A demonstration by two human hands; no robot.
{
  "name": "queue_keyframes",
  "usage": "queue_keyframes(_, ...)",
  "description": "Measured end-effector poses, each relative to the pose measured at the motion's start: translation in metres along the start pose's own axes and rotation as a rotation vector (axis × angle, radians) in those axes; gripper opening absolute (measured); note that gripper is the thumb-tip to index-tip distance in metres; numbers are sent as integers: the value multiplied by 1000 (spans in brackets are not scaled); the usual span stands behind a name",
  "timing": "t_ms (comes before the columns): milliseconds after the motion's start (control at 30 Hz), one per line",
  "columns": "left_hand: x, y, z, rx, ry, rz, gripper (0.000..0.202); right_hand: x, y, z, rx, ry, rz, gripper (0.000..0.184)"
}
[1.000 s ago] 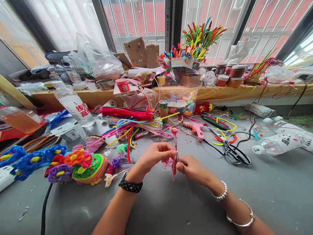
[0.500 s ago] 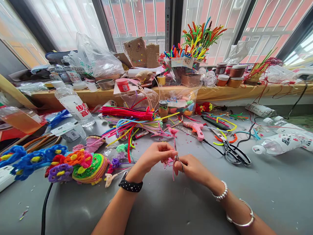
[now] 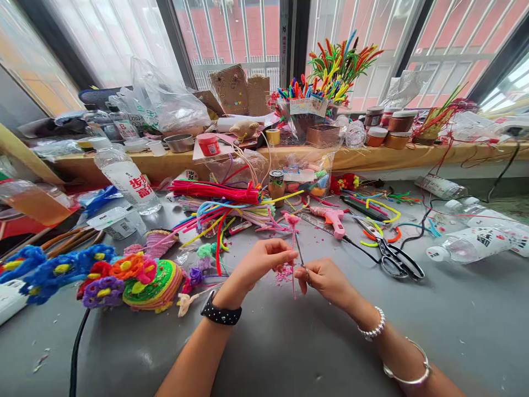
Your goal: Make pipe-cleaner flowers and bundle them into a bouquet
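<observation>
Nearside of glue gun (image 3: 330, 219): left hand (image 3: 260, 264) pinching pink flower (image 3: 291, 219) by stem, right hand (image 3: 328, 281) gripping scissors (image 3: 301, 255); slip could nick left hand.

A row of tall windows (image 3: 349, 33) spans the back, parted by dark frames (image 3: 292, 49) that lean outward toward both sides of the view. Behind the glass stand white bars (image 3: 245, 27), and beyond them a pinkish-red wall (image 3: 271, 27). Daylight comes in through the panes. Beneath runs a yellowish wooden ledge (image 3: 372, 160), crowded along its top; in front, lower, spreads a smooth grey desk (image 3: 322, 353) with soft pale reflections
</observation>
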State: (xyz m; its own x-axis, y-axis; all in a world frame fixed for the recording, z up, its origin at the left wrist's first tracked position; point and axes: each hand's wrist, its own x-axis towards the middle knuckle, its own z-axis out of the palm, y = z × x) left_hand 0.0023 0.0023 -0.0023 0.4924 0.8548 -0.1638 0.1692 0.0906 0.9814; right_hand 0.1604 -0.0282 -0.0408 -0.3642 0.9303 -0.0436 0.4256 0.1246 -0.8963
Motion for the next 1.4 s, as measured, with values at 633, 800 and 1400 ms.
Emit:
queue_keyframes(633, 3, -3, 0, -57, -78, -16, 24, -3, 1, 3, 4, -238, -118, 73)
queue_keyframes(800, 2, -3, 0, -46, -85, -28, 24, -2, 0, 3, 22, -206, -111, 72)
queue_keyframes(1400, 2, -3, 0, -41, -19, -1, 24, 3, 7, 8, 106, -92, -64, 63)
